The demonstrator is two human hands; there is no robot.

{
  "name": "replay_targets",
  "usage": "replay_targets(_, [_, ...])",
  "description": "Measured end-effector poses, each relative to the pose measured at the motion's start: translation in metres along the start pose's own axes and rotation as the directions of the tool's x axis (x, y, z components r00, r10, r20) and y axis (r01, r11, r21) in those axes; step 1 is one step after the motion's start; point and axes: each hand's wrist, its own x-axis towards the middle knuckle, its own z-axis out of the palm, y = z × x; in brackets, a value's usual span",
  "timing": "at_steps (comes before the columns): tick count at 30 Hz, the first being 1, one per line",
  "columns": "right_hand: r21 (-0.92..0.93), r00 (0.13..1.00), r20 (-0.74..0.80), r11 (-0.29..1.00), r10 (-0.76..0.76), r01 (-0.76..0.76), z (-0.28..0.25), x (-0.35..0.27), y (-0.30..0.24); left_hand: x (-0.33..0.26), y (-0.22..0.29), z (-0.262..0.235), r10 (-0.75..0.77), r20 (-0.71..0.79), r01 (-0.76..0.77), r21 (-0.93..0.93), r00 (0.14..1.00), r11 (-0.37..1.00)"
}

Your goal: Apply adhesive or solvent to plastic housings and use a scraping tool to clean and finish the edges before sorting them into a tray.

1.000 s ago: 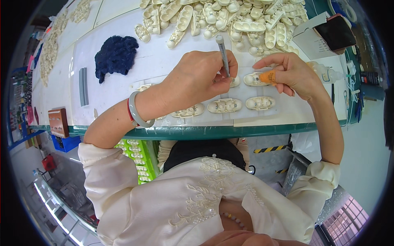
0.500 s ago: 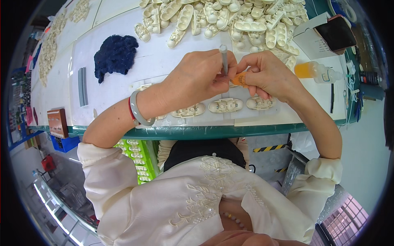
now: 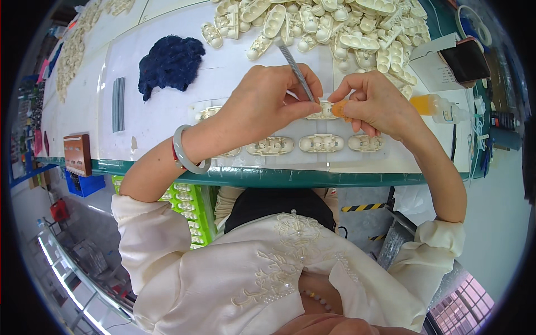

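Grey rod [image 3: 297, 73] tilts further left than before, pinched in left hand [image 3: 268, 95]; right hand [image 3: 377, 101] curled at cream oblong casing [image 3: 322, 115], hold unclear.

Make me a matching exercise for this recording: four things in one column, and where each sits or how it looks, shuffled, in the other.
1. Slim grey rod
2. Fluffy cloth
3. Squeeze bottle
4. Crate

A. Bright green, lower than the table
B. Part orange, to the right of the right hand
C. Pinched in the left hand
D. Dark blue, lying on the white surface

Pairs: 1-C, 2-D, 3-B, 4-A
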Motion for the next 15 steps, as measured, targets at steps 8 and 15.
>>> replay_targets(8, [0.106,0.999,0.036,0.994,-0.013,0.009,-0.005,-0.002,0.005,0.002,-0.006,0.007,0.158,0.023,-0.160,0.200,0.987,0.967])
replay_targets(15, [0.126,0.996,0.090,0.992,-0.016,0.004,0.006,0.006,0.000,0.000,-0.005,0.008,0.156,0.027,-0.158,0.225,0.987,0.961])
